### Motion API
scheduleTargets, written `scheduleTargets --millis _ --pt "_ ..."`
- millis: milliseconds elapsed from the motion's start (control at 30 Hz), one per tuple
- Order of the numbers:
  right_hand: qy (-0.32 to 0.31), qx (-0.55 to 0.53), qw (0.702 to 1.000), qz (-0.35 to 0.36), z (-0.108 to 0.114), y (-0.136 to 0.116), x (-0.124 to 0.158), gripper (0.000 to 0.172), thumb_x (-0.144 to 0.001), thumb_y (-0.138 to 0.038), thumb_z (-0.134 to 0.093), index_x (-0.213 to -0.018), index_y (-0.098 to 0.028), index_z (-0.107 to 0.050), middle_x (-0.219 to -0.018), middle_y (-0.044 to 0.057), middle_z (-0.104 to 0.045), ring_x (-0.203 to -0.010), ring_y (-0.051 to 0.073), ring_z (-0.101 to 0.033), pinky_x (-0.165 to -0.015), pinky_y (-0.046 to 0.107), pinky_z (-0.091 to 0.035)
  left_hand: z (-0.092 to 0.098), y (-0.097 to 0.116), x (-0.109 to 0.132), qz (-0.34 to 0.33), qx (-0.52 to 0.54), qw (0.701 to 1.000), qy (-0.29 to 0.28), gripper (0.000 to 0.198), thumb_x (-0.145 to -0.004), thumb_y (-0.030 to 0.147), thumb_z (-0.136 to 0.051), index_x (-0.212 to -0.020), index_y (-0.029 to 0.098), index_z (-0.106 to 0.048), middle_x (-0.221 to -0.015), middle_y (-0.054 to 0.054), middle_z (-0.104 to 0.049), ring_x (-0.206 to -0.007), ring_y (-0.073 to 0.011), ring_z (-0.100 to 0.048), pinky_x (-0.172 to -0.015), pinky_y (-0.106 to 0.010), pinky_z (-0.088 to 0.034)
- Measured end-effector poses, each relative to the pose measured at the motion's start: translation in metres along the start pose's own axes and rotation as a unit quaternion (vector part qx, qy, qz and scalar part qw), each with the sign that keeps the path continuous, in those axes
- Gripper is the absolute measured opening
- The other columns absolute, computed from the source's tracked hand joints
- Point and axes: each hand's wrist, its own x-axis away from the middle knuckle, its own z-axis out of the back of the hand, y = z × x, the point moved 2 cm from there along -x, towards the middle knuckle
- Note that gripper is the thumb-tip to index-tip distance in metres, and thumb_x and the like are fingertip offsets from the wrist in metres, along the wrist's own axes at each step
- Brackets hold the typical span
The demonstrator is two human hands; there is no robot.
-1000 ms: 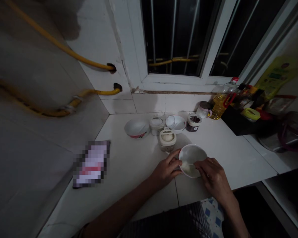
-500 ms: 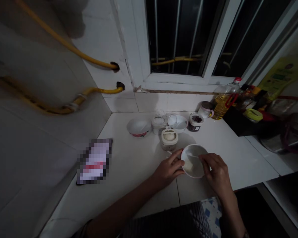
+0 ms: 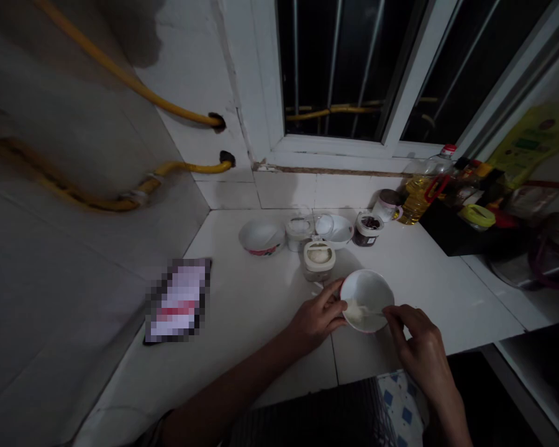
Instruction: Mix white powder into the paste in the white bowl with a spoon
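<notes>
White tiled countertop (image 3: 242,298), white bowls (image 3: 261,236), lidded jars (image 3: 318,260)

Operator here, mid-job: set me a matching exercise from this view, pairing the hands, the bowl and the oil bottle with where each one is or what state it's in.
Column 1:
1. left hand
2. right hand
3. white bowl
4. plastic bottle of yellow cooking oil

Column 2:
A. upright at the back of the counter
B. has white powder inside
C. gripping the bowl's left side
D. fingertips at the bowl's right edge

Right pairs: 1-C, 2-D, 3-B, 4-A
</notes>
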Motion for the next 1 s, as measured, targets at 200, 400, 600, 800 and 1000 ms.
scheduleTargets --millis 200,400,600,800,1000 --pt "0.023 -0.051 0.989 -0.140 0.002 0.014 -0.004 0.021 -0.086 -0.036 -0.053 -0.085 -0.020 -0.067 -0.078 0.005 -0.071 -0.061 0.016 -0.060 -0.058 0.027 -0.048 0.002 0.001 -0.001 -0.002 -0.007 1.000 -0.002 0.016 -0.093 0.032 -0.049 -0.096 0.017 -0.051 -0.134 -0.018 -0.043 -0.088 -0.0170 -0.065 -0.077 -0.030 -0.057" --pt "0.022 -0.132 0.961 -0.243 -0.006 0.027 -0.009 0.026 -0.080 -0.042 -0.057 -0.079 -0.018 -0.067 -0.063 0.002 -0.067 -0.053 0.014 -0.057 -0.057 0.025 -0.048 0.001 0.001 0.000 0.001 -0.009 1.000 0.005 0.018 -0.092 0.034 -0.049 -0.096 0.016 -0.050 -0.133 -0.019 -0.042 -0.086 -0.0165 -0.065 -0.076 -0.030 -0.058" --pt "-0.004 -0.200 0.942 -0.269 -0.018 0.016 -0.013 0.026 -0.075 -0.042 -0.061 -0.072 -0.018 -0.068 -0.060 0.003 -0.066 -0.055 0.016 -0.059 -0.056 0.025 -0.047 0.000 0.003 0.001 0.009 -0.029 1.000 -0.001 0.016 -0.090 0.031 -0.054 -0.097 0.017 -0.052 -0.135 -0.017 -0.043 -0.090 -0.0177 -0.066 -0.077 -0.029 -0.057" --pt "0.001 -0.279 0.911 -0.303 -0.021 0.009 -0.020 0.029 -0.069 -0.045 -0.066 -0.063 -0.017 -0.068 -0.057 0.003 -0.065 -0.047 0.012 -0.048 -0.045 0.023 -0.038 -0.001 0.004 0.001 0.007 -0.024 1.000 -0.002 0.017 -0.091 0.032 -0.054 -0.097 0.016 -0.053 -0.137 -0.018 -0.041 -0.089 -0.0181 -0.066 -0.076 -0.030 -0.058" --pt "0.037 -0.354 0.864 -0.356 -0.017 0.021 -0.019 0.030 -0.064 -0.044 -0.072 -0.068 -0.014 -0.068 -0.053 0.003 -0.063 -0.039 0.007 -0.034 -0.037 0.022 -0.028 -0.002 0.000 0.002 0.039 0.004 0.999 -0.008 0.017 -0.087 0.031 -0.060 -0.095 0.017 -0.054 -0.136 -0.016 -0.042 -0.091 -0.0193 -0.065 -0.079 -0.033 -0.057"
